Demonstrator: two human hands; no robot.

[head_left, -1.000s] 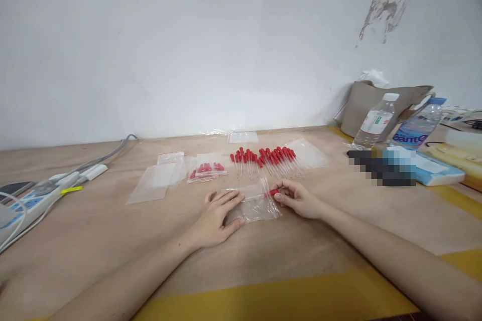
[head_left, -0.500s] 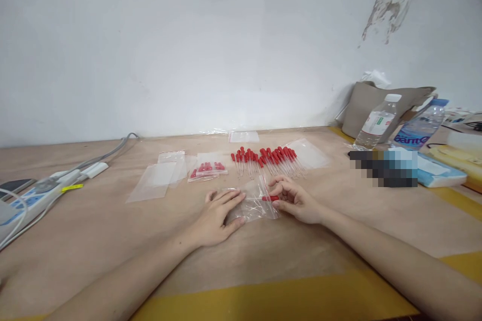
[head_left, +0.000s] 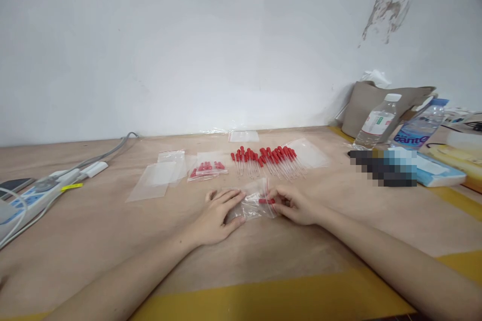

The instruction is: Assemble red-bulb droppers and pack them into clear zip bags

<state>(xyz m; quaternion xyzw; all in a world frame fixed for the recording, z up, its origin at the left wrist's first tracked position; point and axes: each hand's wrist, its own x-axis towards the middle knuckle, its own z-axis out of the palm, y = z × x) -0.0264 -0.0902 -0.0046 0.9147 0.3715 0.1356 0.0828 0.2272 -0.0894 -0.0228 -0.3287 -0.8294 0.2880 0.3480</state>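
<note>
A clear zip-lock bag (head_left: 250, 206) lies flat on the table between my hands. My left hand (head_left: 222, 215) rests on its left part, fingers stretched out and thumb apart, pressing it down. Inside the bag's right end is a dropper with a red bulb (head_left: 265, 201); its thin tube is hard to make out through the shiny plastic. My right hand (head_left: 291, 204) is at the bag's mouth, with thumb and fingers closed around the end of the bulb. Behind the bag lies a row of several red-bulbed droppers (head_left: 278, 156), their clear tubes pointing toward me.
Bags with red-bulbed droppers (head_left: 207, 168) lie left of the row. Flat bags lie further left (head_left: 154, 178), at the back (head_left: 244, 136) and behind the row (head_left: 312, 154). A power strip (head_left: 33, 200) is at left; bottles (head_left: 378, 123) and a blue pack (head_left: 437, 168) stand or lie at right.
The red bulb has moved left, further into the bag, and my right hand has followed slightly left with its fingers more curled. My left hand has stayed in place.
</note>
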